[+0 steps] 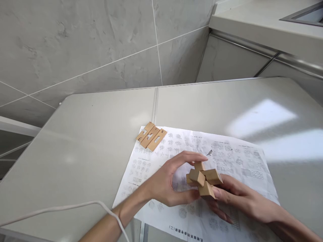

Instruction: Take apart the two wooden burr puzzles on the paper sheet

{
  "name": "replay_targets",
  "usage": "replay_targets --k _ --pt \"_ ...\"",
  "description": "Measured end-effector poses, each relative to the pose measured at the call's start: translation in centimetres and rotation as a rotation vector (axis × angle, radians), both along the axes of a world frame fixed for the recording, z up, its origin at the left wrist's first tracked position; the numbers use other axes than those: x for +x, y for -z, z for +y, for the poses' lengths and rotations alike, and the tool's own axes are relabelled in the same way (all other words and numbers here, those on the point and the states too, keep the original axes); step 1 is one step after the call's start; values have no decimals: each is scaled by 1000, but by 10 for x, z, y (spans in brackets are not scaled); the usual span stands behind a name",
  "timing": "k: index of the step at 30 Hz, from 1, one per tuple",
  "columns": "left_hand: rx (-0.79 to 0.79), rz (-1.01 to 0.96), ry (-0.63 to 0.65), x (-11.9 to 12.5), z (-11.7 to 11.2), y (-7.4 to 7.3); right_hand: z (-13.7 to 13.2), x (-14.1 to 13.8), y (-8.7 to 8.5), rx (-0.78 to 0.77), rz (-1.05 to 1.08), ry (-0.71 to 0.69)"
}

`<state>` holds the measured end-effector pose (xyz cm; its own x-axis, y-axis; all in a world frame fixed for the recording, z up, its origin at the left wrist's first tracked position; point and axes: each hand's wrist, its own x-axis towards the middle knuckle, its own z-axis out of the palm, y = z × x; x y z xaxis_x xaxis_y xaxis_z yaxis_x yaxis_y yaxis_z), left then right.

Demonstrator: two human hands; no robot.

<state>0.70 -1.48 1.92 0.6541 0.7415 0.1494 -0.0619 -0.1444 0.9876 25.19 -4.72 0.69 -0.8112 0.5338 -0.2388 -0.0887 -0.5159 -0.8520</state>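
Observation:
A partly assembled wooden burr puzzle (204, 179) of crossed tan blocks sits between both hands, just above a printed instruction sheet (234, 154). My left hand (168, 181) curls round its left side, thumb below and fingers arched over the top. My right hand (237, 198) holds it from underneath and the right, fingers pressed against the lower blocks. Three loose notched wooden pieces (151, 135) lie side by side at the sheet's far left corner, away from both hands.
The sheet lies on a pale grey table (83, 144) with a seam down the middle. A white cable (63, 209) runs across the near left edge to my left wrist. Grey tiled floor lies beyond, and a counter (264, 30) stands at the far right.

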Motion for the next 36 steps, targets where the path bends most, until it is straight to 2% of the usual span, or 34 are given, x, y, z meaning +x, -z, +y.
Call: replay_targets --k 6,11,13,16,19,26,30,36 --pt "-172 -46 10 3 -2 10 3 -3 -8 154 -167 45" --pt "-151 -44 67 3 0 3 0 -1 -10 92 -163 -33" --pt "-141 -26 97 2 1 -1 -1 -1 -10 127 -183 -36" --pt "-168 9 73 -1 1 0 -2 -3 -10 384 -270 80" --pt "-228 43 -26 -2 0 6 -2 -7 -6 694 -361 221" --pt "-253 131 -131 2 -6 15 -7 -14 16 1170 -560 429" --pt "-252 188 -136 3 -9 18 -7 -16 17 1292 -594 418" --pt "-248 132 -108 4 -9 16 -6 -14 12 1258 -569 349"
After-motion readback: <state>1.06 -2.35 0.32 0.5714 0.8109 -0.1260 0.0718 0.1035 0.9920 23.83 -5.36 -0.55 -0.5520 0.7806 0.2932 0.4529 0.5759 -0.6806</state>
